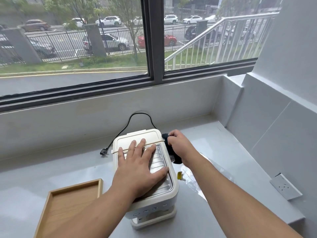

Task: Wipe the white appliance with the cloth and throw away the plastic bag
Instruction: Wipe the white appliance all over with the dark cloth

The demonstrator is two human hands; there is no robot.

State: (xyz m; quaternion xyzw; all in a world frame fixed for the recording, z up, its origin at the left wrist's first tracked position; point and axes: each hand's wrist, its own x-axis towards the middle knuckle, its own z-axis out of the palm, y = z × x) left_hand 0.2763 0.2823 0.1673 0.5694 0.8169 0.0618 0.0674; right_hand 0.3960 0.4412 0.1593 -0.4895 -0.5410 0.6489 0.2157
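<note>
A white appliance (137, 137) with a ribbed metal top plate stands on the grey counter, a little right of centre. My left hand (139, 166) lies flat on its top with the fingers spread. My right hand (179, 143) grips a dark cloth (171, 150) and presses it against the appliance's right side near the back corner. A clear plastic bag (217, 174) with a small yellow tag lies flat on the counter to the right of the appliance, partly under my right forearm.
A wooden tray (51, 203) sits at the front left. The appliance's black cord and plug (104, 152) trail behind it to the left. A wall socket (285, 186) is on the right wall. A window runs along the back.
</note>
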